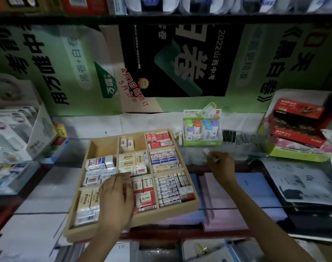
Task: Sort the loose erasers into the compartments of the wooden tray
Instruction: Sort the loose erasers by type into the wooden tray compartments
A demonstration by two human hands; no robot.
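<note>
Erasers [163, 157] sit packed in most compts of the wooden tray [161, 217], which lies on the shelf directly under the L hand [116, 197] and just left of the R hand [221, 167]. L hand is palm down over the tray's near-middle area, fingers bent down onto the wrapped erasers there; can't tell whether it actually grips one or only touches them. R hand is outside the tray, past its right rim, fingers curled round a small pale item [215, 159] w/ a dark end, too small to name. Beyond the L hand's fingertips: a compt of cream erasers [133, 161], then a far compt w/ only two erasers [126, 143], and to that one's left an empty corner compt [102, 146]. Right of the L hand are red-and-white 2B erasers [144, 194] and, nearer the R hand, a compt of long narrow white ones [168, 190]. Left of the L hand's wrist, cream and white packs [86, 203] fill the near corner. Beyond the R hand stands a green display box [202, 142] w/ small coloured items, black binder clips [228, 137] just right of it. Far right of the R hand is a stack of red boxes [297, 118]. Pink paper stack [227, 188] lies under the R forearm.
</note>
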